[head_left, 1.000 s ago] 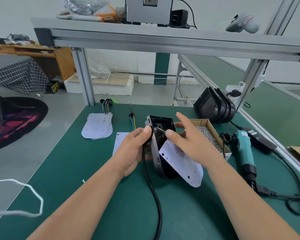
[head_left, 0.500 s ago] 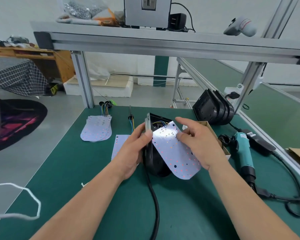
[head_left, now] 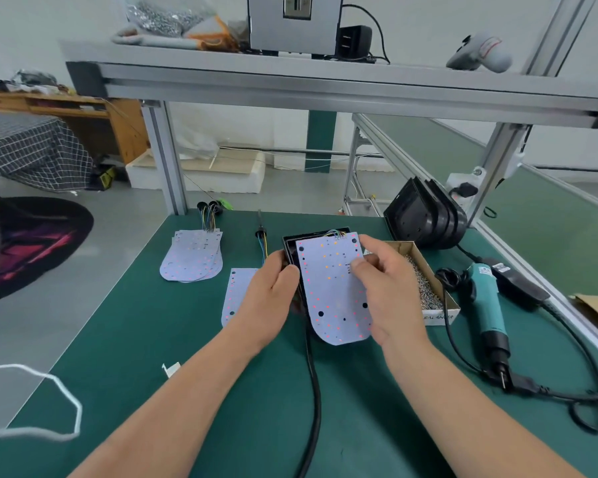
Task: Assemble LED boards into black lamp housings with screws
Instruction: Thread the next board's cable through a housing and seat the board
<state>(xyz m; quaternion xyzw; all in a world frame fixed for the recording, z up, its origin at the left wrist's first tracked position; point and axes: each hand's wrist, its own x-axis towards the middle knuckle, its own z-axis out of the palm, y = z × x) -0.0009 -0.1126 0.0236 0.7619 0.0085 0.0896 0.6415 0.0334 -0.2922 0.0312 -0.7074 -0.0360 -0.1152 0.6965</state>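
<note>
Since the earlier frames the board [head_left: 328, 288] has swung from a tilt to lie face-up over the housing [head_left: 289, 246], mid-mat. Far left: spare boards [head_left: 192, 257]. Left hand [head_left: 273, 298] — fingers curled round the housing's left edge. Right hand [head_left: 390, 291] — thumb and curled fingers pinching the board's right edge. Right: screw box [head_left: 442, 307], then screwdriver [head_left: 487, 301].

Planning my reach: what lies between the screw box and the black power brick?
The teal electric screwdriver and a black cable loop, shown in the head view.
</note>
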